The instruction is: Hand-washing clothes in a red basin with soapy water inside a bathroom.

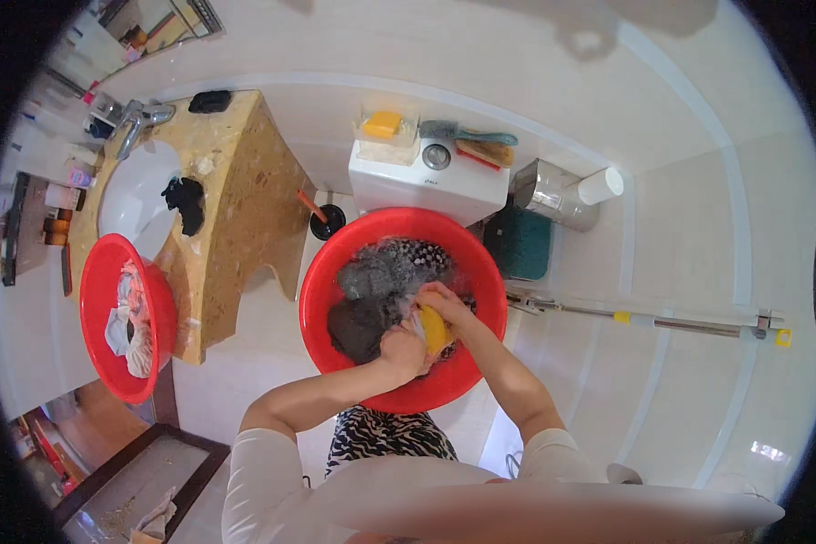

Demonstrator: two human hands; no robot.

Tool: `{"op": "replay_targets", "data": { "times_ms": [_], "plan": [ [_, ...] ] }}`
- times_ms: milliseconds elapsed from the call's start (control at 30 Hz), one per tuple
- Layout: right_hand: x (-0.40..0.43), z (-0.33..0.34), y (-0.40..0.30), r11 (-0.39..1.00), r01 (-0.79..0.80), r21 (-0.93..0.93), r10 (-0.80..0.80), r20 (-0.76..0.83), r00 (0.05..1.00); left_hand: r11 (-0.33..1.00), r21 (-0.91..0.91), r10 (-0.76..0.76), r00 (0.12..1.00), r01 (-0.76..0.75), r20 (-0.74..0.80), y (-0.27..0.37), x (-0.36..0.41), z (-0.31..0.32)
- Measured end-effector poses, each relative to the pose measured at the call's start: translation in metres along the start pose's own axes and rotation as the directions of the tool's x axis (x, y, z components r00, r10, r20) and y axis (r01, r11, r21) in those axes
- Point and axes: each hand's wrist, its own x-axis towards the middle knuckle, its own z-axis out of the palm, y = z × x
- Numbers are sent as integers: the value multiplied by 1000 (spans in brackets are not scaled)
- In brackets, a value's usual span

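A large red plastic basin stands before me, holding water and dark wet cloths, one of them dotted black and white. My right hand grips a yellow item, perhaps soap or a cloth, over the right half of the basin. Against its left side, my left hand is closed on a whitish cloth that touches the yellow item. Both hands are close together, low in the basin. The fingers of my left hand are partly hidden.
Behind the basin, a white toilet tank bears yellow soap and brushes. A smaller red basin of clothes sits at the stone washstand. A plunger, teal bin and metal pole are nearby.
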Motion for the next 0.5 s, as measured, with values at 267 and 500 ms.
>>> {"op": "replay_targets", "data": {
  "times_ms": [267, 500],
  "plan": [
    [-29, -15, 40, 780, 514, -358, -602, -203, 772, 793, -358, 204, 767, -494, -608, -37, 17, 18],
    [-99, 31, -14, -127, 694, -709, -914, 355, 195, -723, -499, 327, 872, 478, 363, -71, 21, -16]
  ]
}}
